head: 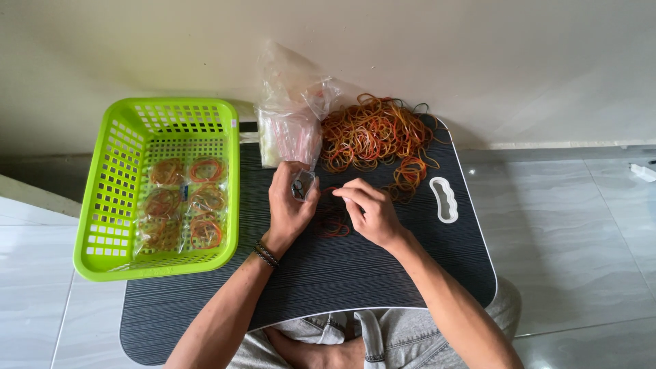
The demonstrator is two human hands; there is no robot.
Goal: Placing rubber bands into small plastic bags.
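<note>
A small clear bag (303,184) sits mid-tabletop, pinched in the left hand (287,205) fingers. Just right, the right hand (369,210) fingers grip a red rubber band (333,192). Farther off lies a rubber band pile (376,133); left, a green basket (109,205).

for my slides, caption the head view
Left hand holds a small clear bag; right hand pinches rubber bands.

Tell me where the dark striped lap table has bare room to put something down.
Bare: the dark striped lap table near edge, below both hands, and its strip right of the white oval handle slot. Crowded: the far edge, with the rubber band heap and clear plastic bags; the green plastic basket covers the left.
</note>
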